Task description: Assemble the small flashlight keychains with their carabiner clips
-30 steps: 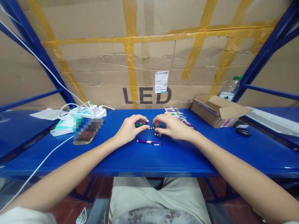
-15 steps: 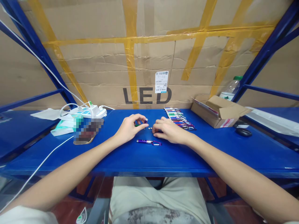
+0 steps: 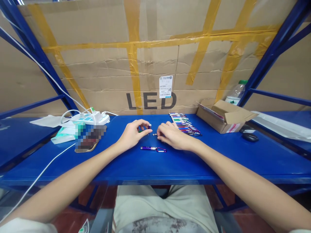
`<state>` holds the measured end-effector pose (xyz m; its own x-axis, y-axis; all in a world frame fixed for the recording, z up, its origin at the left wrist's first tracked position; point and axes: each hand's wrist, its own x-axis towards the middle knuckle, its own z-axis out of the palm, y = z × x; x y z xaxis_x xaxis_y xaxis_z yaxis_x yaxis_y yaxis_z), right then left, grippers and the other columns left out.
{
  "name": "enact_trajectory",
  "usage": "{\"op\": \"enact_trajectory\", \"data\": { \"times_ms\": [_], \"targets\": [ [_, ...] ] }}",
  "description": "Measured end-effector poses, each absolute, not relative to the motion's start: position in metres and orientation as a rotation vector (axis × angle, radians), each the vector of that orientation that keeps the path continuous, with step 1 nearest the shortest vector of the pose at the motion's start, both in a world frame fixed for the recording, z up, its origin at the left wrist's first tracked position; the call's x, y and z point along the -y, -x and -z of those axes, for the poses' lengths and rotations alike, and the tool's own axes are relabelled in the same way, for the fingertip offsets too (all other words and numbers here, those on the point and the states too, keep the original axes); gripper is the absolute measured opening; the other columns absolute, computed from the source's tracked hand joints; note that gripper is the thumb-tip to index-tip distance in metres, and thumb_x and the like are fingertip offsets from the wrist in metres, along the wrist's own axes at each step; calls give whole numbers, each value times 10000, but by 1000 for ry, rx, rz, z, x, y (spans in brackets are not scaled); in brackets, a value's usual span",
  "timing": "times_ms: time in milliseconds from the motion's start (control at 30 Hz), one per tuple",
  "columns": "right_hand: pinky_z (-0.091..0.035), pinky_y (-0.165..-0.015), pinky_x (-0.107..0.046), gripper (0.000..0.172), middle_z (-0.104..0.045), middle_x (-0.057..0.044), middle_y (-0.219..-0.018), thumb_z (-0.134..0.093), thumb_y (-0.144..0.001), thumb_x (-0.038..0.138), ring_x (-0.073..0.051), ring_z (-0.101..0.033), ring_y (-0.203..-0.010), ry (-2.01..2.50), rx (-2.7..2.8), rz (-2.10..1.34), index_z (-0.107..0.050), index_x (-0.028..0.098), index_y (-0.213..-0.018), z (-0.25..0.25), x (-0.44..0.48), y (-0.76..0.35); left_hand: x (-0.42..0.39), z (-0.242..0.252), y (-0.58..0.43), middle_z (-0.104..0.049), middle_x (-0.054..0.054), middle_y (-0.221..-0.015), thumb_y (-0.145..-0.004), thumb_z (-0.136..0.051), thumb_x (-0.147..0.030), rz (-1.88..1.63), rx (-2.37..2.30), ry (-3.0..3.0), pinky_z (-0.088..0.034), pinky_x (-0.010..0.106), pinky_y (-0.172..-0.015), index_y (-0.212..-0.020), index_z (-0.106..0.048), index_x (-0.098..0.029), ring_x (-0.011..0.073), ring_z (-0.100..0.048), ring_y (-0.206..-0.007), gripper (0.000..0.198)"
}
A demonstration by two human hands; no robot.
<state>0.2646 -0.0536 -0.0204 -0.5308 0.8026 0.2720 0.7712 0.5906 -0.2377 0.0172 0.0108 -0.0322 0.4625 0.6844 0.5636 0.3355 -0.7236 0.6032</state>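
My left hand [image 3: 133,134] is closed around a small purple keychain flashlight [image 3: 149,127], its silver end pointing up between thumb and fingers. A bit of green shows under those fingers, too small to make out. Just right of it, my right hand [image 3: 170,134] has its fingers bunched together close to the tabletop; whatever they pinch is hidden. Small silver button cells [image 3: 155,134] lie between the two hands. Nearer to me, a purple flashlight with a carabiner clip [image 3: 153,149] lies flat on the blue table [image 3: 155,168].
Behind my right hand lies a row of several coloured flashlights [image 3: 186,124]. Farther right are an open cardboard box [image 3: 218,116], a black mouse [image 3: 250,137] and a bottle [image 3: 236,94]. On the left are a phone [image 3: 89,139], a power strip [image 3: 94,118] and cables. Cardboard stands behind.
The view has shifted a little, moving the scene slightly left. My right fingertips have drawn in slightly beside the button cells. My left hand keeps its hold on the flashlight.
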Motion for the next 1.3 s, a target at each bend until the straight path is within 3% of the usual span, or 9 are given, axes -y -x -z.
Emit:
{"op": "enact_trajectory", "data": {
  "times_ms": [167, 833, 1167, 1300],
  "targets": [
    [-397, -857, -394, 140, -673, -71, -928, -516, -1112, 236, -290, -520, -983, 1227, 2389, -186, -506, 244, -973, 20, 52, -266, -13, 32, -16, -787, 28, -943, -889, -855, -435, -1137, -862, -2295, -539, 343, -842, -1053, -796, -226, 194, -673, -835, 272],
    [-453, -830, -353, 75, -688, -32, -968, -617, -1037, 298, -235, -593, -956, 1162, 2097, -352, -595, 247, -986, 26, 39, -266, -12, 30, -16, -779, 30, -918, -887, -835, -493, -1108, -866, -2298, -520, 340, -800, -1041, -801, -231, 195, -662, -821, 307],
    [-520, -743, -340, 213, -707, -16, -885, -738, -924, 408, -188, -635, -806, 1026, 1850, -771, -645, 217, -921, 24, 36, -262, -13, 32, -16, -783, 34, -906, -892, -833, -515, -1110, -863, -2316, -526, 326, -765, -1039, -802, -228, 193, -672, -800, 325],
    [-526, -788, -358, 208, -713, -25, -920, -751, -884, 387, -195, -649, -845, 1027, 1809, -764, -640, 217, -931, 25, 35, -262, -13, 32, -16, -778, 32, -897, -886, -839, -506, -1102, -870, -2304, -524, 324, -767, -1041, -805, -226, 191, -666, -799, 322]
  ]
}}
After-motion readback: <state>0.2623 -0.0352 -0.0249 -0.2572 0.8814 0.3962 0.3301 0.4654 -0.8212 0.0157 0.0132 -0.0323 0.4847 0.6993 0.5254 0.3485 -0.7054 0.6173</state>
